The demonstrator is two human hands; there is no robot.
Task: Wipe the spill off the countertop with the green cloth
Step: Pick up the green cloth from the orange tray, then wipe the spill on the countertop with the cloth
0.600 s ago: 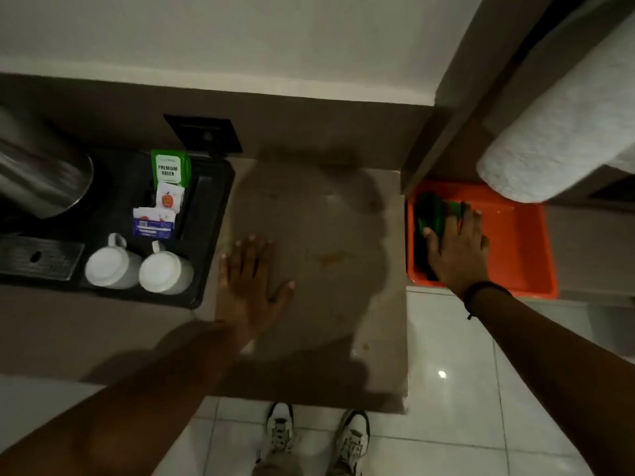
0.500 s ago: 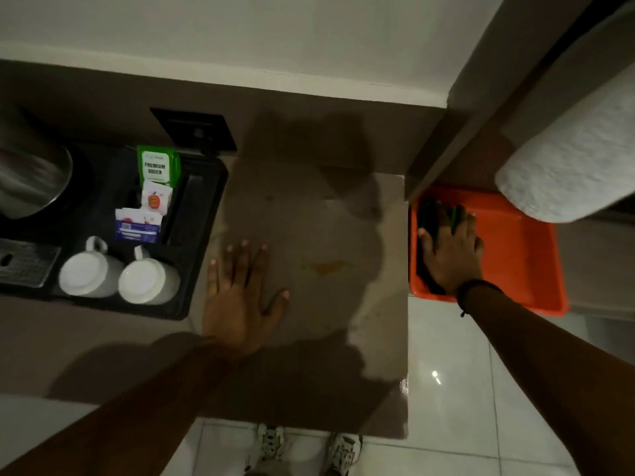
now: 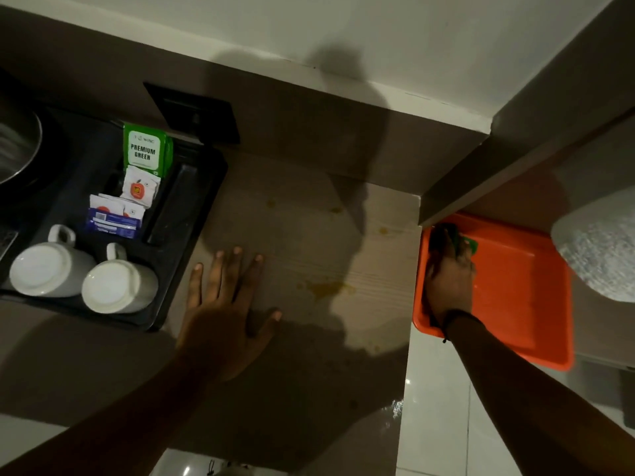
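Mugs (image 3: 82,280), two, white glazed ceramic, upside down in a black compartmented tray (image 3: 202,207) with paper sachets (image 3: 137,190) behind. Left hand (image 3: 226,314) next, flat on the smooth wood-grain desk (image 3: 299,235), fingers spread, holding nothing. Amber spill (image 3: 330,288) just right of it, a thin irregular puddle with scattered drops. Farthest right, a glossy orange plastic tray (image 3: 522,297), square with rounded corners; right hand (image 3: 446,280) inside, fingers curled down on the crumpled green cloth (image 3: 469,243), grip unclear.

Cups (image 3: 86,276) in tray (image 3: 192,235) left of spill (image 3: 330,288), bin (image 3: 515,297) right — cloth (image 3: 460,240) seemingly inside
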